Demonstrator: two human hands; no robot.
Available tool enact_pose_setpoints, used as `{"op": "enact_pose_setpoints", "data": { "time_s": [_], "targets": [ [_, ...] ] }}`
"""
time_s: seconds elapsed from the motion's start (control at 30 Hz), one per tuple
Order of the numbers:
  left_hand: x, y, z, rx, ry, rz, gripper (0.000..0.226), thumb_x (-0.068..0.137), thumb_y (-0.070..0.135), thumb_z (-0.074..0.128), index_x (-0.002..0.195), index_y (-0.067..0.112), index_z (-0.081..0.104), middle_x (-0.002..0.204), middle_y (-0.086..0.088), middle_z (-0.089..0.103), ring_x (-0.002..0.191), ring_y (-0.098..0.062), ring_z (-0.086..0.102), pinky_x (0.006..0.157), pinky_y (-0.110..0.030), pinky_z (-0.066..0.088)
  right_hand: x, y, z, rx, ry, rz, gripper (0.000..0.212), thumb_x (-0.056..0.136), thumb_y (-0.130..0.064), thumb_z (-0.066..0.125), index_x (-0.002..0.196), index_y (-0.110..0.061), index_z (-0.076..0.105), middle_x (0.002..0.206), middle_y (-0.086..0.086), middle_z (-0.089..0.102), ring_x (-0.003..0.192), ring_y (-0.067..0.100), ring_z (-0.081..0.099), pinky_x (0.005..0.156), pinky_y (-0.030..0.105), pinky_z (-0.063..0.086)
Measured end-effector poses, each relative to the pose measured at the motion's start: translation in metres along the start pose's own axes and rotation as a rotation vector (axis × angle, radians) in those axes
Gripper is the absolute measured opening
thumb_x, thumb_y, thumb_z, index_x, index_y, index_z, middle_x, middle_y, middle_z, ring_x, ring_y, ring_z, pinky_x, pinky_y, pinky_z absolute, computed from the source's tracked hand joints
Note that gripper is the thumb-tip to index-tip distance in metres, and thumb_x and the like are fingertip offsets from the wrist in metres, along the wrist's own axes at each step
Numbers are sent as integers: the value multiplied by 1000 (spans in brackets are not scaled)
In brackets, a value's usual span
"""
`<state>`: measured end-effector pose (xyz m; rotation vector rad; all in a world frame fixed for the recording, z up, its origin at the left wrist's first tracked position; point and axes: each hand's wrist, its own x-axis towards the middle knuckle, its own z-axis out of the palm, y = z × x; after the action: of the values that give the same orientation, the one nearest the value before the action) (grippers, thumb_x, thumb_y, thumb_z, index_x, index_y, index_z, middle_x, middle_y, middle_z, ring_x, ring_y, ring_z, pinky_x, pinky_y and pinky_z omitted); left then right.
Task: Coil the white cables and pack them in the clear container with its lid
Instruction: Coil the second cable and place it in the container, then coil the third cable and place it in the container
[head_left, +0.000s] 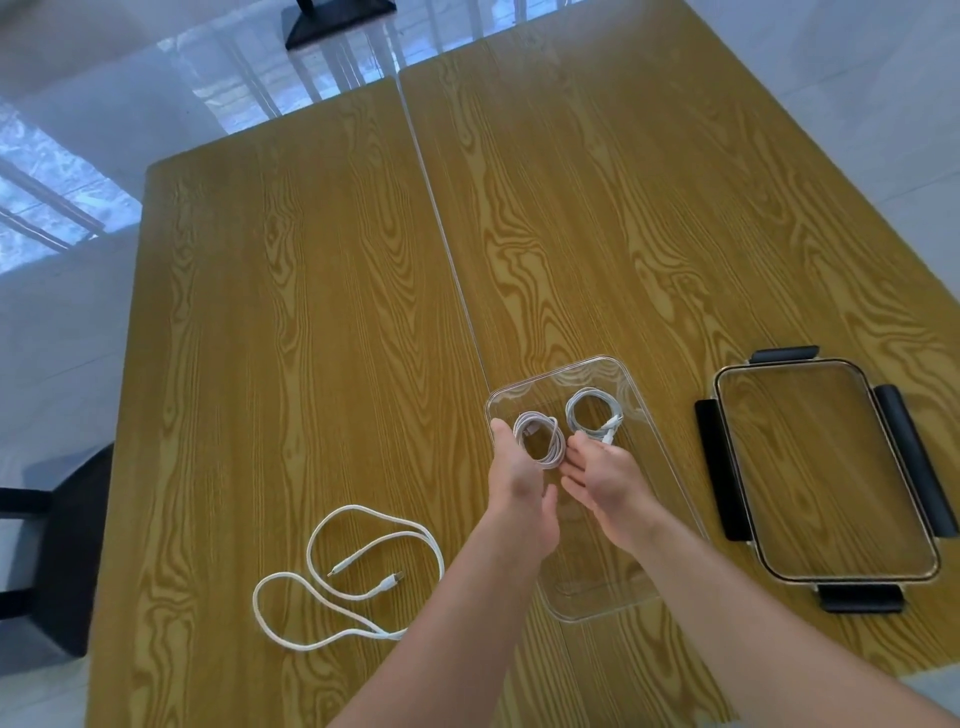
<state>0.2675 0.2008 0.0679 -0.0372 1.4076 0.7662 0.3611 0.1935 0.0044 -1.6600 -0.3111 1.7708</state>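
Note:
A clear container (628, 387) lies on the wooden table just right of centre. Two coiled white cables are in it: one coil (544, 441) at the left and a second coil (589, 413) beside it toward the far end. My left hand (514, 470) holds the left coil, thumb up by the container's rim. My right hand (605, 475) has relaxed fingers whose tips touch that coil's right side. A third, loose white cable (358, 566) sprawls uncoiled on the table at the near left. The clear lid (826, 478) with black clips lies to the container's right.
The table is two wooden tops joined along a seam (441, 234). A dark chair (62, 545) stands at the left edge. A black stand base (337, 23) is on the shiny floor beyond the table.

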Motion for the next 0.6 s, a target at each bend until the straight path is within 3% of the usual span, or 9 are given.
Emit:
{"op": "enact_pose_setpoints", "data": {
  "time_s": [0.03,0.1,0.2,0.3,0.37,0.43,0.6],
  "targets": [
    [-2,0,-3,0,-16,-3,79,99,63,31,155,7,25,161,-11,30,149,-22,28,119,-39,24,-4,-1,-1,-1,-7,-6,22,107,-26,44,106,-16,63,109,0,68,114,19,61,110,41,42],
    [-6,0,-14,-3,-40,-6,80,99,62,35,152,3,29,159,-14,34,146,-24,35,117,-40,30,-13,-5,-1,0,-15,-18,41,107,-27,44,138,-1,50,139,13,58,133,28,51,111,41,42],
    [-13,1,-34,-5,-67,18,73,100,60,36,143,2,45,146,-16,51,134,-27,50,109,-41,42,-23,-11,1,4,-18,-43,54,107,-30,43,149,2,35,152,18,46,137,31,48,111,43,43],
    [-20,4,-61,-5,-35,73,58,100,55,43,120,5,65,113,-13,73,107,-26,68,88,-38,55,-34,-12,4,21,-6,-83,46,107,-31,43,143,-2,46,147,15,52,130,29,55,105,44,47],
    [-26,8,-85,-1,-7,116,47,100,48,49,110,7,70,97,-8,78,93,-23,72,77,-35,56,-43,-13,7,16,23,-106,31,107,-29,45,123,-8,61,136,13,61,119,29,61,94,42,53],
    [-29,12,-108,-9,24,154,41,100,43,50,106,8,71,90,-5,79,86,-20,73,71,-32,55,-53,-14,11,36,45,-125,25,105,-27,48,111,-10,65,125,13,66,114,31,64,86,40,56],
    [-33,22,-180,-93,75,190,39,101,41,52,100,7,71,88,-8,79,76,-19,76,64,-30,58,-77,-8,38,69,0,-153,28,105,-28,50,109,-9,70,108,10,77,101,26,74,83,37,58]
  ]
}}
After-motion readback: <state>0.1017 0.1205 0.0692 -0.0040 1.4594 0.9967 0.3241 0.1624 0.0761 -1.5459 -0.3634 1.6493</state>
